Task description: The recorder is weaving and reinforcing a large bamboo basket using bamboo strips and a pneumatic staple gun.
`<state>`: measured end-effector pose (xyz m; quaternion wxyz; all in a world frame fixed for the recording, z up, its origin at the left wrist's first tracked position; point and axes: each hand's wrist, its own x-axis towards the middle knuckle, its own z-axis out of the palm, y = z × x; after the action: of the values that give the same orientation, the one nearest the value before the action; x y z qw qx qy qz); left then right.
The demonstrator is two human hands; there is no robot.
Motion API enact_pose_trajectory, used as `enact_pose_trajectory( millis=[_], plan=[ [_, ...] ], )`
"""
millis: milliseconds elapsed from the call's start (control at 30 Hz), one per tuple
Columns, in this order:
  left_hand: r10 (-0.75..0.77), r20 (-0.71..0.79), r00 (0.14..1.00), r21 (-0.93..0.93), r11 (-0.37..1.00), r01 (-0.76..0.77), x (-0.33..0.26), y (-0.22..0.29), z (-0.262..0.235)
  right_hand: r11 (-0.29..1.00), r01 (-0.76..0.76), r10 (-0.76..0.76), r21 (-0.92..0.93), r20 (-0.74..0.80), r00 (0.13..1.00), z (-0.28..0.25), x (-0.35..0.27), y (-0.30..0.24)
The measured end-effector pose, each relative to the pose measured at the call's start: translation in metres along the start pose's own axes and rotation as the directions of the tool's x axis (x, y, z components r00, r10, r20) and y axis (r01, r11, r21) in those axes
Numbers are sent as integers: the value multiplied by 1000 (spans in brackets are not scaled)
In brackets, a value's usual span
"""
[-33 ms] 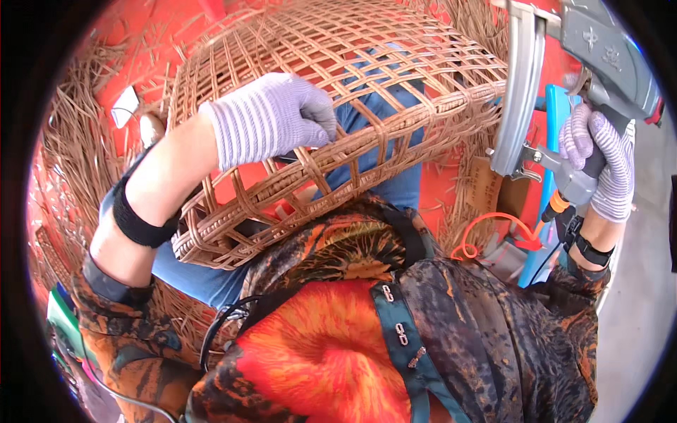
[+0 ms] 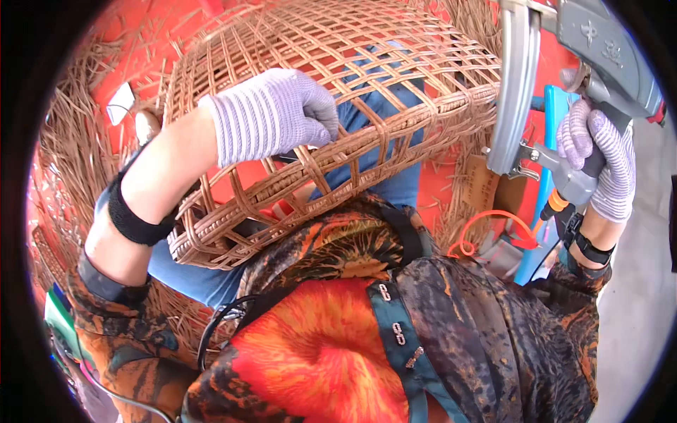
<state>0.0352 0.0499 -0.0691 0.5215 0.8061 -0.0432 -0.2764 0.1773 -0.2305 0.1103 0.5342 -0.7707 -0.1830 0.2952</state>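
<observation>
1. Left hand [image 2: 275,116], in a pale knitted glove, is clamped onto the woven basket [image 2: 331,84] — fingers curled shut over the open lattice just above the thick braided rim.
2. The basket sits tilted across the person's lap, its rim running under that hand and off toward the right hand, its open weave showing blue trousers [image 2: 395,106] through the gaps.
3. Right hand [image 2: 599,166], gloved the same way, is wrapped tight round the grip of a grey nail gun [image 2: 592,56]; I can't tell where the forefinger sits.
4. The gun's long curved metal magazine [image 2: 511,84] hangs on the thumb side of that hand, right up against the basket's rim — touching or just beside, hard to call.
5. An orange hose [image 2: 493,222] loops below the right wrist, near a blue bar [image 2: 546,211].
6. Loose strips of straw-coloured cane [image 2: 67,148] lie heaped beyond the left forearm on a red floor [image 2: 141,28].
7. A black band circles the left wrist [image 2: 130,215]; a black strap sits on the right one.
</observation>
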Motion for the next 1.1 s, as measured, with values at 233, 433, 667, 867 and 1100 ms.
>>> enact_pose_trajectory(
  millis=[233,433,667,867,1100],
  plan=[
    [135,-9,991,0,991,-135,5,2,12,956,-44,60,-289,46,997,25,1,-17],
    [92,-46,995,-63,994,-95,3,3,17,948,-200,239,-246,141,961,28,-7,-16],
    [124,-257,958,-128,979,-161,-18,-8,25,911,-303,335,-279,73,940,31,-16,-6],
    [79,-257,963,-63,993,-98,-11,-12,20,842,-382,449,-382,102,888,35,-14,-2],
    [113,-103,988,24,994,-111,5,-4,12,795,-376,493,-476,147,857,54,-6,-3]
  ],
)
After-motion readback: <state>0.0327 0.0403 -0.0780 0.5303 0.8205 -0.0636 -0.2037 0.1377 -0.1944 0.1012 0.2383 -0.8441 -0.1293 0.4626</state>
